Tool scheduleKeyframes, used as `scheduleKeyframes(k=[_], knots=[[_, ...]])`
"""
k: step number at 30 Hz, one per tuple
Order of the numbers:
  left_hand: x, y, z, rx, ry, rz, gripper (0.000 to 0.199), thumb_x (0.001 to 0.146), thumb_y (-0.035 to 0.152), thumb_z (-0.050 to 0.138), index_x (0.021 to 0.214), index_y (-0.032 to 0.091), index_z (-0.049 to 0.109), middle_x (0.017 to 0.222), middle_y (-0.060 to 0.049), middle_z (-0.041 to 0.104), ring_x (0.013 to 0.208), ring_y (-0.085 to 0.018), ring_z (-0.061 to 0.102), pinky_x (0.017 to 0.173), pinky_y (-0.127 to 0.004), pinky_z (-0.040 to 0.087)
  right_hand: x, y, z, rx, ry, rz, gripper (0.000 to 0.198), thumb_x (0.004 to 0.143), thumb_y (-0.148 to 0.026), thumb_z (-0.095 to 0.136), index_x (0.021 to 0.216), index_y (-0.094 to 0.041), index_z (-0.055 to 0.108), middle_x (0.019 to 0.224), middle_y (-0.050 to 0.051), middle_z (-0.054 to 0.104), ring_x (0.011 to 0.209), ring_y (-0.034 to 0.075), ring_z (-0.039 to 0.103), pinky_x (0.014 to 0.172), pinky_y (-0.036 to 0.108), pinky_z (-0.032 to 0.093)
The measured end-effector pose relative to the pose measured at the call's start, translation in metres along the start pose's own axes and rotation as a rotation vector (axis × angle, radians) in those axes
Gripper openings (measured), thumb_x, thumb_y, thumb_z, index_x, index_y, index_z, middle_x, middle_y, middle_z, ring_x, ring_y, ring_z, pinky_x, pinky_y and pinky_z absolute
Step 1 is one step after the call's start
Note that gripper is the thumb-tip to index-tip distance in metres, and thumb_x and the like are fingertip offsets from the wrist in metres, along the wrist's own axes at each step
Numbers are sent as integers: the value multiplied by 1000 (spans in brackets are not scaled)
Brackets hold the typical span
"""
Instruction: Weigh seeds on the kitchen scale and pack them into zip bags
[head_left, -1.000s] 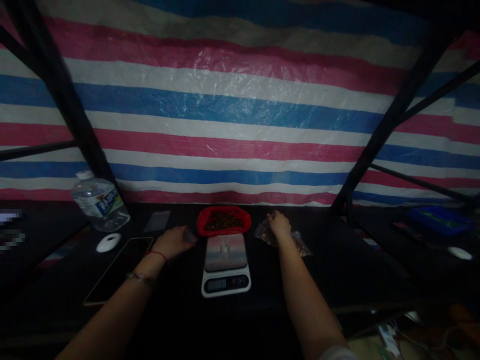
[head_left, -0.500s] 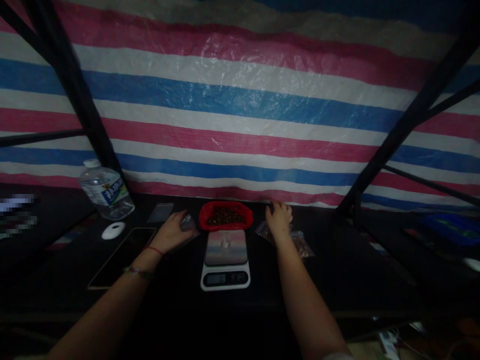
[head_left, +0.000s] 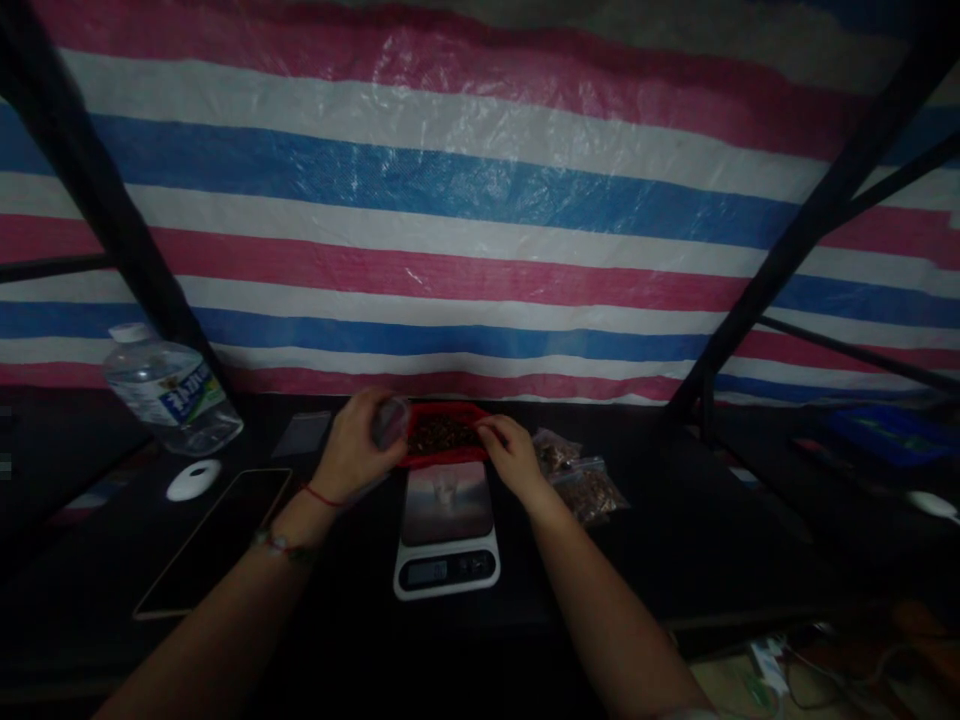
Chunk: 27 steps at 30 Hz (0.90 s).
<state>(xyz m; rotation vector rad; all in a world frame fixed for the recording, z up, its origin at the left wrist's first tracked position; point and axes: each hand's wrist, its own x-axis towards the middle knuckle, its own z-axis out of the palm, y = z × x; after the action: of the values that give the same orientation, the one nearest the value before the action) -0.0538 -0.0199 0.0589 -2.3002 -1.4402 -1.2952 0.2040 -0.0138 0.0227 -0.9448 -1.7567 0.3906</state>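
My left hand [head_left: 360, 447] is closed around a clear plastic bag [head_left: 390, 422], held up at the left end of a red tray [head_left: 429, 461]. Many small dark brown pieces [head_left: 442, 434], too small to name, lie in that tray. At the tray's right rim my right hand [head_left: 513, 452] has its fingertips drawn together; whether they grip the rim or a piece is hidden. Just in front of the tray stands a white digital scale [head_left: 448, 570], with a small clear object [head_left: 445, 484] on its plate. Filled zip bags [head_left: 589, 488] lie to the right of my right hand.
At the left are a large plastic bottle [head_left: 176, 395], a white computer mouse [head_left: 193, 480], a dark phone or tablet [head_left: 217, 540] and a flat clear bag [head_left: 301, 434]. Black frame bars [head_left: 739, 335] slant up on both sides before a striped sheet [head_left: 450, 270]. A blue item [head_left: 874, 435] is far right.
My right hand has left the filled bags and moved left to the tray's rim. My left hand has brought the plastic bag up and right, against the tray. The view has shifted slightly.
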Motion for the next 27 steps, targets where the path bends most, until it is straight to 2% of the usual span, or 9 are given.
scheduleKeyframes(k=[4,7,11,15,18,20,23,25,27], knots=[[24,27,22,-21,-173,212,49,68,27,62,116,17,54,112,-11,62,106,-29,56,95,-45,42,0,6,5,277,-32,153,31,91,-44,49,86,-20,68,82,5,68,79,18,62,76,30,47],[38,38,39,-120,-333,379,46,69,25,63,114,19,57,112,-9,63,107,-27,56,95,-44,40,1,12,5,401,-59,234,32,87,-46,52,78,-19,67,75,3,66,72,17,60,70,28,46],[47,41,52,-196,-443,432,44,72,31,64,115,22,59,114,-6,63,108,-25,54,96,-43,38,3,15,4,422,-74,333,22,76,-39,65,71,-18,66,69,0,64,65,14,56,64,26,42],[44,39,58,-211,-441,455,46,75,37,64,119,23,58,116,-6,63,110,-25,53,98,-44,36,2,13,7,533,-83,471,21,71,-37,64,67,-17,65,59,-2,58,54,11,48,54,23,36],[36,36,60,-190,-381,455,52,76,38,64,126,24,55,121,-7,61,116,-27,49,103,-46,31,1,12,9,599,-89,541,20,70,-35,63,65,-16,63,54,-3,54,49,9,44,49,21,30],[30,35,60,-138,-287,425,54,76,36,64,127,25,54,131,-8,56,125,-30,41,106,-50,26,1,13,10,593,-35,516,18,71,-33,61,64,-16,62,53,-4,52,49,9,43,49,21,30],[22,34,60,-79,-189,397,36,80,34,61,114,24,62,127,-8,57,122,-30,43,103,-50,29,1,18,10,517,47,408,19,74,-33,58,65,-17,62,55,-4,51,52,9,44,52,21,34],[20,35,60,-92,-237,404,25,84,35,56,103,22,66,111,-8,64,108,-26,53,95,-44,37,0,21,11,420,37,346,20,77,-33,58,64,-17,61,58,-3,54,55,11,47,56,22,37],[18,35,60,-114,-313,396,26,86,40,54,95,20,66,96,-8,67,95,-23,58,86,-40,42,-2,22,11,316,-21,296,22,79,-34,58,64,-18,62,61,-2,57,59,12,51,59,23,39]])
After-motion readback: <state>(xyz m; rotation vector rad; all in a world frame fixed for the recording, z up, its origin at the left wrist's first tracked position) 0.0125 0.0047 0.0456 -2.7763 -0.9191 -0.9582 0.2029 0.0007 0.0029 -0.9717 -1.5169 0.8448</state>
